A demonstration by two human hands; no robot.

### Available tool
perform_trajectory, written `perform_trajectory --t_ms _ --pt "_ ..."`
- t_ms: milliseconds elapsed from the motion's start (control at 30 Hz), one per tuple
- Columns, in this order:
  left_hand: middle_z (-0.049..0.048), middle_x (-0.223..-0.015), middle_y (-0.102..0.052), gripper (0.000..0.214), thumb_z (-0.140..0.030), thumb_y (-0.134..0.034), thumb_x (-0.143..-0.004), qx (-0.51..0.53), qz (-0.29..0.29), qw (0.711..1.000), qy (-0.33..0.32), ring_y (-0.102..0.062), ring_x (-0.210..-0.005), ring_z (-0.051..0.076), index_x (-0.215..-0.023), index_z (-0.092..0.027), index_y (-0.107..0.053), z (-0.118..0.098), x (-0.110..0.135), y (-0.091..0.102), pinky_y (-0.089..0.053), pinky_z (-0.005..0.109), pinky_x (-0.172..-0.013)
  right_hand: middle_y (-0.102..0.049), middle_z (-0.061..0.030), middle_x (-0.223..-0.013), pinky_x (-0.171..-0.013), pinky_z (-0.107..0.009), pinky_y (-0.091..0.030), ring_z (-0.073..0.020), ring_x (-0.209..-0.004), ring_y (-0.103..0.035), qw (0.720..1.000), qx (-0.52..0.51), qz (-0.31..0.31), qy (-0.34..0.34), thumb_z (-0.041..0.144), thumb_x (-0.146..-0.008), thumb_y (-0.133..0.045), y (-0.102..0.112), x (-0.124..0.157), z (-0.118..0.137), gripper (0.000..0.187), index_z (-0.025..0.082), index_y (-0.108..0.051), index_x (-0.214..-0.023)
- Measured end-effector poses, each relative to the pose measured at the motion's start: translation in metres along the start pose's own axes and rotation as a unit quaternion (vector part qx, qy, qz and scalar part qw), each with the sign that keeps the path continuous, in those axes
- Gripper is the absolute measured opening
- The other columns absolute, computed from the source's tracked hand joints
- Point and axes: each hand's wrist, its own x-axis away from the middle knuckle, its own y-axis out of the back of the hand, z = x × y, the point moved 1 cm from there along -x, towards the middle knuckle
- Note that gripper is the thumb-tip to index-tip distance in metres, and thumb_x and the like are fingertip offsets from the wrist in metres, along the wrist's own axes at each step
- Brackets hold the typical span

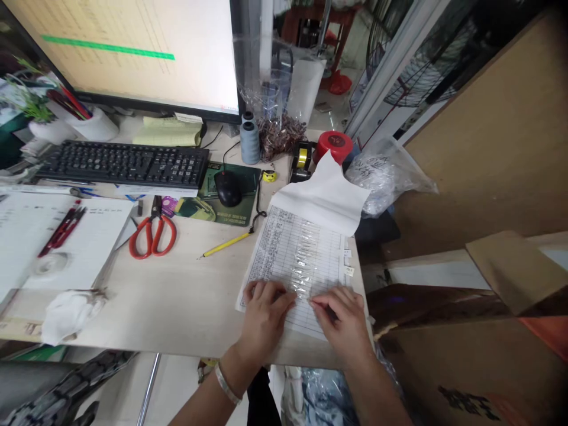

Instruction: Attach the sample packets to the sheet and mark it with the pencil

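A printed form with ruled columns lies at the desk's right front, its top sheet folded back. Shiny strips of clear tape run down the middle of the form in a column. At the lower end of that column, my left hand rests on the paper with fingers curled and thumb and forefinger together. Just across from it, my right hand pinches thumb and forefinger close to the tape's lower end. Whatever lies between the fingertips of either hand is too small to make out.
Orange-handled pliers, a yellow pen on a coiled cord and a mouse lie to the left. Behind are a keyboard, a monitor, thread spools and a red-lidded container. Cardboard stands at right.
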Motion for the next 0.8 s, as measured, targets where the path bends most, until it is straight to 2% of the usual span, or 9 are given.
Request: perform_trajectory --t_ms 100,200,300,400,500,567,700,800 --pt "0.0020 -0.088 -0.059 0.019 -0.014 -0.058 -0.086 0.022 -0.012 1.000 0.004 -0.049 -0.084 0.019 -0.097 -0.027 -0.066 0.000 0.001 -0.002 -0.029 0.040 -0.086 -0.063 0.0025 -0.073 -0.070 -0.034 -0.032 -0.0167 -0.073 -0.054 1.000 -0.022 -0.009 0.010 0.025 -0.086 -0.059 0.002 -0.004 -0.004 0.004 0.025 -0.062 -0.083" --pt "0.0011 -0.085 -0.059 0.019 -0.011 -0.062 -0.083 0.045 -0.035 0.998 0.005 -0.050 -0.082 0.019 -0.095 -0.026 -0.066 0.002 0.002 -0.004 -0.029 0.039 -0.084 -0.064 0.0002 -0.075 -0.071 -0.033 -0.038 -0.0182 -0.075 -0.056 0.995 -0.096 -0.018 -0.022 0.030 -0.085 -0.059 0.006 -0.033 -0.008 0.009 0.027 -0.067 -0.086" --pt "0.0000 -0.083 -0.059 0.018 -0.011 -0.064 -0.081 0.058 -0.048 0.997 0.013 -0.050 -0.080 0.018 -0.091 -0.025 -0.066 0.005 0.002 -0.007 -0.029 0.038 -0.083 -0.065 -0.0028 -0.079 -0.068 -0.033 -0.043 -0.0189 -0.073 -0.057 0.978 -0.183 -0.018 -0.101 0.042 -0.082 -0.057 0.013 -0.091 -0.013 0.023 0.025 -0.070 -0.089" --pt "0.0000 -0.083 -0.059 0.017 -0.011 -0.065 -0.081 0.057 -0.040 0.997 0.016 -0.051 -0.081 0.019 -0.091 -0.026 -0.065 0.008 0.002 -0.009 -0.029 0.038 -0.084 -0.067 -0.0026 -0.085 -0.069 -0.030 -0.045 -0.0173 -0.073 -0.059 0.969 -0.189 -0.015 -0.160 0.045 -0.080 -0.058 0.017 -0.167 -0.025 0.030 0.023 -0.069 -0.097" --pt "0.0006 -0.087 -0.059 0.020 -0.011 -0.064 -0.081 0.049 -0.024 0.998 0.005 -0.051 -0.083 0.019 -0.094 -0.026 -0.064 0.011 0.003 -0.011 -0.028 0.038 -0.084 -0.059 0.0021 -0.060 -0.054 -0.027 -0.043 -0.0109 -0.048 -0.050 0.947 -0.177 0.008 -0.267 0.046 -0.088 -0.051 0.015 -0.235 -0.040 0.033 0.016 -0.066 -0.085" --pt "0.0008 -0.087 -0.059 0.020 -0.011 -0.064 -0.081 0.049 -0.032 0.998 -0.002 -0.051 -0.082 0.019 -0.094 -0.025 -0.064 0.012 0.004 -0.012 -0.029 0.038 -0.083 -0.053 0.0052 -0.055 -0.048 -0.023 -0.040 -0.0071 -0.042 -0.044 0.924 -0.180 0.048 -0.333 0.046 -0.091 -0.051 0.011 -0.265 -0.045 0.035 0.014 -0.062 -0.080" --pt "0.0000 -0.083 -0.059 0.017 -0.011 -0.066 -0.078 0.075 -0.079 0.994 0.005 -0.051 -0.079 0.017 -0.090 -0.024 -0.064 0.011 0.004 -0.016 -0.029 0.037 -0.082 -0.055 0.0043 -0.066 -0.046 -0.020 -0.042 -0.0052 -0.047 -0.047 0.874 -0.225 0.104 -0.417 0.047 -0.090 -0.052 0.001 -0.286 -0.037 0.034 0.014 -0.059 -0.084" --pt "-0.0008 -0.081 -0.059 0.016 -0.013 -0.066 -0.078 0.088 -0.098 0.991 0.009 -0.052 -0.077 0.017 -0.088 -0.025 -0.065 0.011 0.004 -0.018 -0.030 0.036 -0.081 -0.059 0.0019 -0.075 -0.049 -0.021 -0.046 -0.0067 -0.054 -0.052 0.844 -0.283 0.096 -0.445 0.043 -0.092 -0.051 -0.008 -0.286 -0.027 0.030 0.014 -0.058 -0.097"
